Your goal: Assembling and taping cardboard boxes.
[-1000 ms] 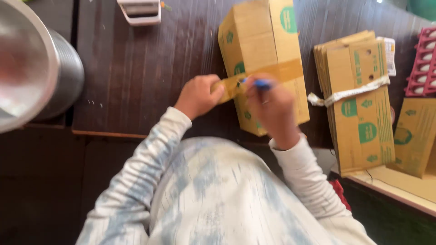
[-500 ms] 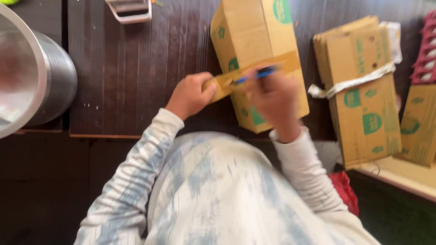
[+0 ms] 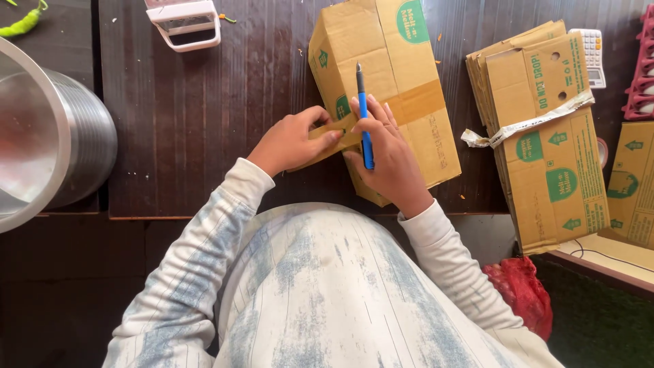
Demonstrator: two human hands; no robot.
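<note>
Far left: large steel pot (image 3: 48, 143) at table edge; green chilli (image 3: 24, 22) in top corner. White plastic holder (image 3: 185, 22) at top of dark wooden table (image 3: 177, 116).

Left hand (image 3: 289, 140) pinches brown tape strip (image 3: 325, 136) at left edge of cardboard box (image 3: 381, 88), fingers clenched on tape.

Box lies flat at table centre, tape band across it.

Right hand (image 3: 388, 160) rests on box, fingers clamp blue pen (image 3: 363, 116), tip pointing away.

Right: bundle of flattened cartons (image 3: 545, 129) tied with white strip; calculator (image 3: 591, 51) beyond; red mesh bag (image 3: 524, 293) below.
</note>
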